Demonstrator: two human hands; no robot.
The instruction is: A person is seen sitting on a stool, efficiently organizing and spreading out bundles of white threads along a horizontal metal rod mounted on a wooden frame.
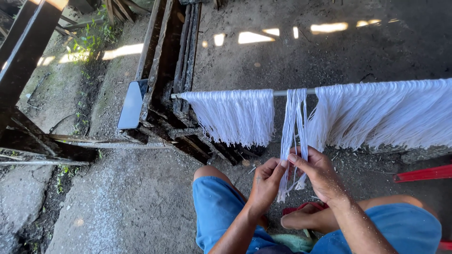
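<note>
A thin grey rod runs level across the view with white threads draped over it. A narrow hank of white threads hangs apart from a wide left bunch and a larger right bunch. My left hand pinches the lower part of the narrow hank from the left. My right hand grips the same hank from the right, fingertips meeting the left hand's. Loose ends trail below my hands. I sit with blue shorts and bare knees under the rod.
A dark wooden frame holds the rod's left end, and a dark smartphone leans against it. A red bar lies at right. My foot rests on a red sandal. The ground is bare grey concrete with weeds at left.
</note>
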